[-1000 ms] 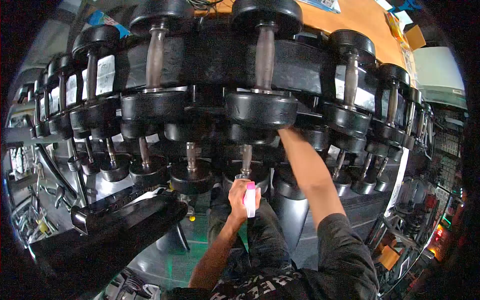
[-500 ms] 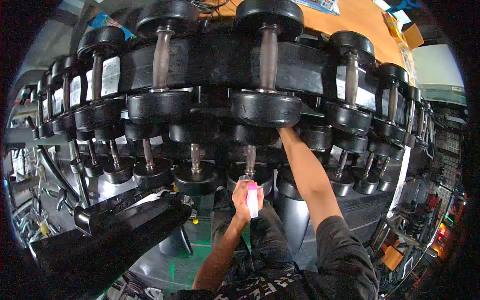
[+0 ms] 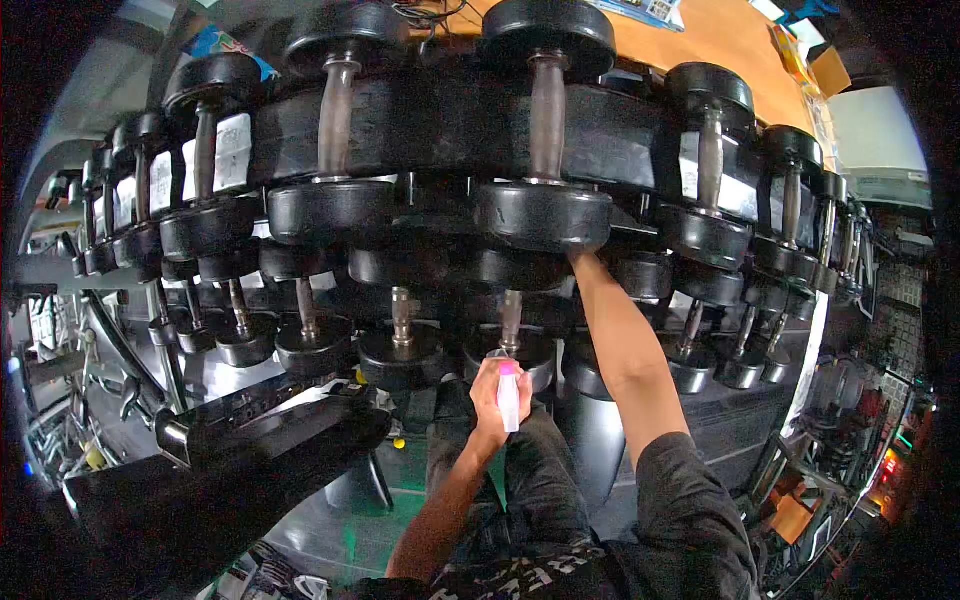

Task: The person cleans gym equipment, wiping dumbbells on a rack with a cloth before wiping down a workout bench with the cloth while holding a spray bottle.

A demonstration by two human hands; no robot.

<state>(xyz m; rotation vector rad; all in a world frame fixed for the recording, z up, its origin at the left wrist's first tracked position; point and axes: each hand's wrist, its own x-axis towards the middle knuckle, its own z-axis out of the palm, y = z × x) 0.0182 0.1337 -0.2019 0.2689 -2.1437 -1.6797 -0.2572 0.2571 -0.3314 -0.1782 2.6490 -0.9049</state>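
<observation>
My left hand is closed around a small spray bottle with a pink top and a pale, see-through body, held in front of my legs. Just beyond it is a lower-rack dumbbell with a grey metal handle and black round heads. My right forearm reaches forward beneath the head of an upper-rack dumbbell. That dumbbell head hides my right hand beyond the wrist, so its fingers and anything in them cannot be seen.
More black dumbbells line both tiers of the rack, left and right. A dark padded bench stands at the lower left. Beyond the rack is a wooden tabletop with papers. A grey cylinder stands beside my leg.
The view has shifted slightly, so the rack appears a little further right. My left hand still grips the spray bottle, and my right arm still reaches under the upper dumbbell.
</observation>
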